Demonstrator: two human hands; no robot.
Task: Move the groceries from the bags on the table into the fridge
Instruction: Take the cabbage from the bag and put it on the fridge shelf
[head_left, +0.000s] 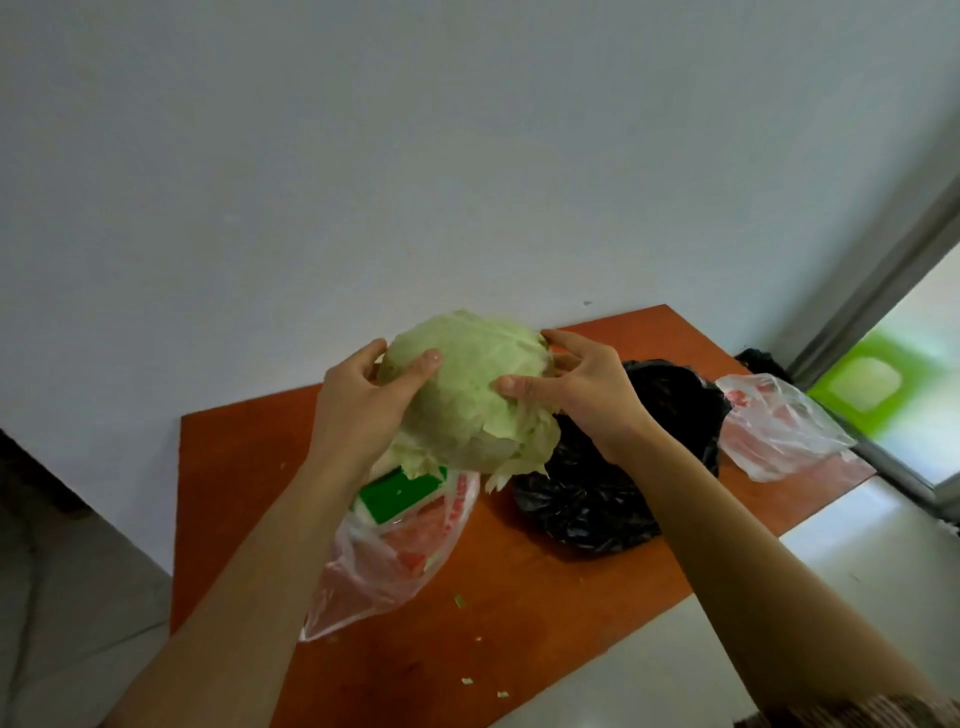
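A large pale green cabbage (470, 395) is held up above the orange-brown table (519, 587). My left hand (358, 402) grips its left side with the thumb on top. My right hand (582, 387) grips its right side, fingers curled over the far edge. Under the cabbage lies a clear plastic bag with red print (395, 561) holding a green and white carton (397, 493). A crumpled black plastic bag (623, 467) sits to the right of it. Another clear bag with red print (774, 423) lies at the table's right end. The fridge is out of view.
The table stands against a white wall (415, 156). Small green leaf scraps (460, 601) lie on the table near its front edge. A grey door frame (883, 275) and a bright green object (872, 382) are at the right. Pale floor (857, 551) lies beside the table.
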